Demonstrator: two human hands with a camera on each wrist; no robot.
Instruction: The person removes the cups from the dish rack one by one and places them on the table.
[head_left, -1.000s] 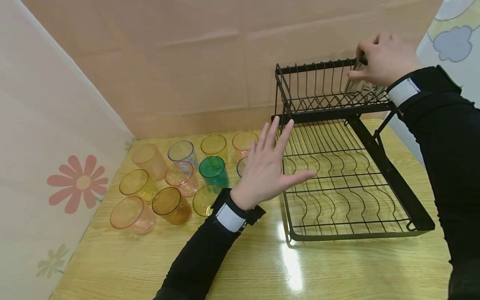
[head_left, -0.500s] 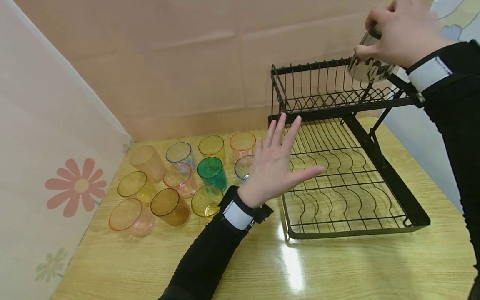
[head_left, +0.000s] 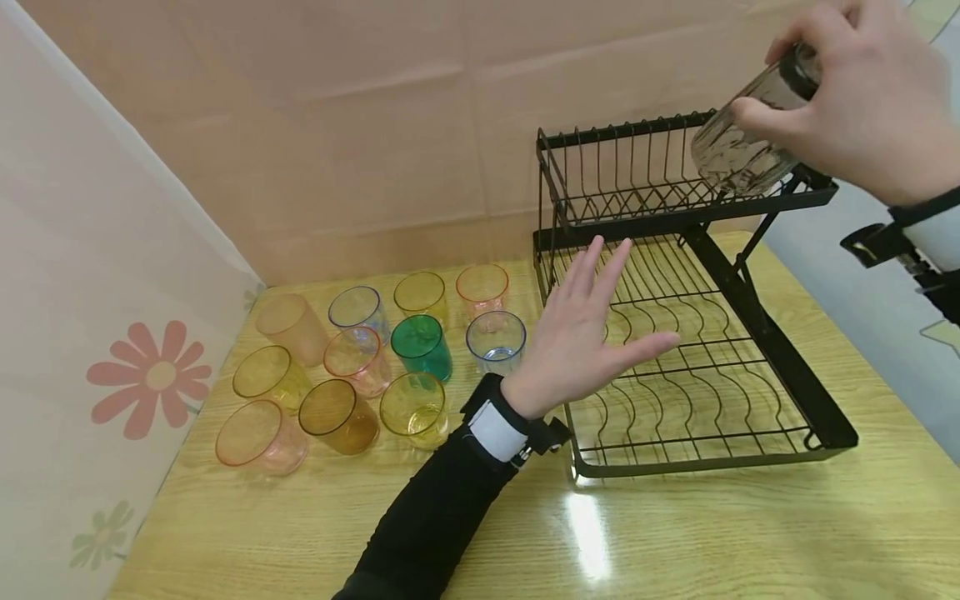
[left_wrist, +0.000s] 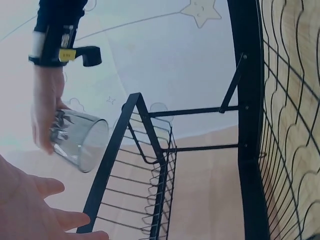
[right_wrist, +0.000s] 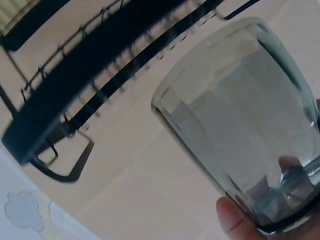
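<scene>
My right hand (head_left: 873,100) grips a smoky grey drinking glass (head_left: 738,154) by its base, at the right end of the rack's upper tier. Tilted, the glass has its mouth facing down and to the left. The right wrist view shows the same clear grey glass (right_wrist: 235,120) close up, with fingertips around its thick base. Over the left side of the black wire dish rack (head_left: 712,467), my left hand (head_left: 564,350) is spread with straight fingers and holds nothing. Whether it touches the rack cannot be made out.
Several coloured glasses stand grouped on the wooden table left of the rack, among them a green one (head_left: 422,346), an amber one (head_left: 341,417) and a blue-rimmed clear one (head_left: 497,342). A plain cloth backdrop (head_left: 337,142) hangs behind the rack.
My right hand has lifted the grey glass up out of the upper tier and moved right with it, tilting it. The left hand has shifted slightly right, uncovering the blue-rimmed glass.
</scene>
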